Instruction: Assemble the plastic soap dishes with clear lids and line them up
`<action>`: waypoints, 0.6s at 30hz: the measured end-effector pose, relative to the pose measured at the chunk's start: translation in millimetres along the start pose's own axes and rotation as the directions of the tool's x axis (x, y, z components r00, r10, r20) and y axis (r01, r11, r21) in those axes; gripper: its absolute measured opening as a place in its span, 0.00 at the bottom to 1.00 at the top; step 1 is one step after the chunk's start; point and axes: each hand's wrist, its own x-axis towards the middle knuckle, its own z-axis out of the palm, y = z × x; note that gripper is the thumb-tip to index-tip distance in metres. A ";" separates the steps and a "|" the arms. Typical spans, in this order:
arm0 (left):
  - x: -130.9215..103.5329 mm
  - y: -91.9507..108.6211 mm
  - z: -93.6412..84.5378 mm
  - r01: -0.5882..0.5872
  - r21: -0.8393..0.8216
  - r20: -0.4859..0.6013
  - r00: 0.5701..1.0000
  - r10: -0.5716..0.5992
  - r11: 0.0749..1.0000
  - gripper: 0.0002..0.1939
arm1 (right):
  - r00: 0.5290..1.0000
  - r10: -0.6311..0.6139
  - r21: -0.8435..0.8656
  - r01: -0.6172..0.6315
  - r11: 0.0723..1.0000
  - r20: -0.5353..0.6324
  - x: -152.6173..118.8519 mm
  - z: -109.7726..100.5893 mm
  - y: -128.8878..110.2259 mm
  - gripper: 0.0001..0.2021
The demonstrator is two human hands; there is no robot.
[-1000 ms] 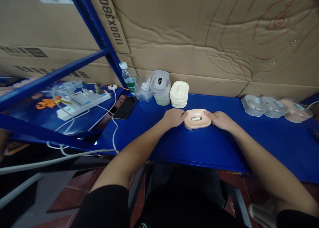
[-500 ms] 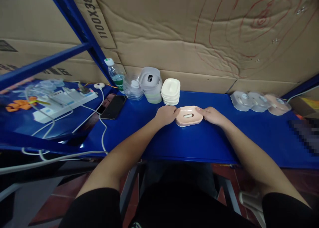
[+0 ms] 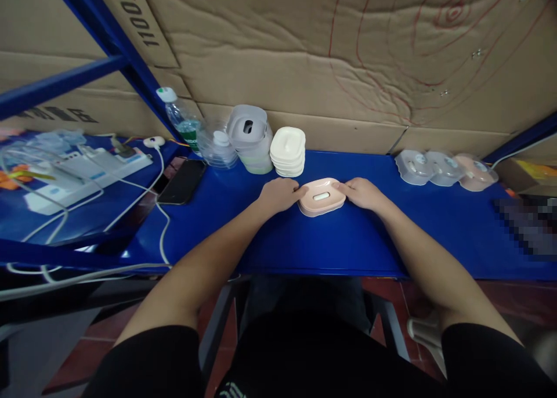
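A shallow pink plastic dish (image 3: 322, 206), roughly square with rounded corners, is low over or on the blue table in front of me. A small white oblong piece (image 3: 321, 196) shows in the slot in its middle. My left hand (image 3: 282, 194) grips the dish's left edge, thumb on the rim. On the opposite edge, my right hand (image 3: 360, 191) holds it with the thumb on top. A pale layer shows along the dish's underside. Just behind my left hand stands a stack of cream lid-like pieces (image 3: 288, 148).
Stacked grey slotted dishes (image 3: 248, 125), round clear plastic pieces (image 3: 218, 148) and a water bottle (image 3: 183, 119) stand at the back left. A phone (image 3: 181, 181), power strip (image 3: 89, 177) and cables lie left. Three lidded boxes (image 3: 444, 169) line the back right.
The view has shifted, so most things appear further left and slightly higher. Both hands keep their hold on the pink dish. The white piece lies more evenly within the slot.
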 end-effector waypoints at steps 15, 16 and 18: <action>-24.4 -88.3 -84.2 0.162 -0.185 -0.840 0.485 -0.242 0.969 0.15 | 0.995 -0.047 -0.018 0.049 0.999 0.089 -10.9 -8.6 7.3 0.37; -26.1 -95.5 -88.4 0.216 -0.188 -0.830 0.487 -0.273 0.958 0.15 | 0.995 -0.046 -0.020 0.048 0.999 0.090 -11.1 -8.6 7.1 0.37; -27.1 -105.5 -90.3 0.300 -0.184 -0.791 0.521 -0.322 0.936 0.17 | 0.994 -0.045 -0.012 0.046 0.999 0.097 -11.6 -8.8 6.9 0.37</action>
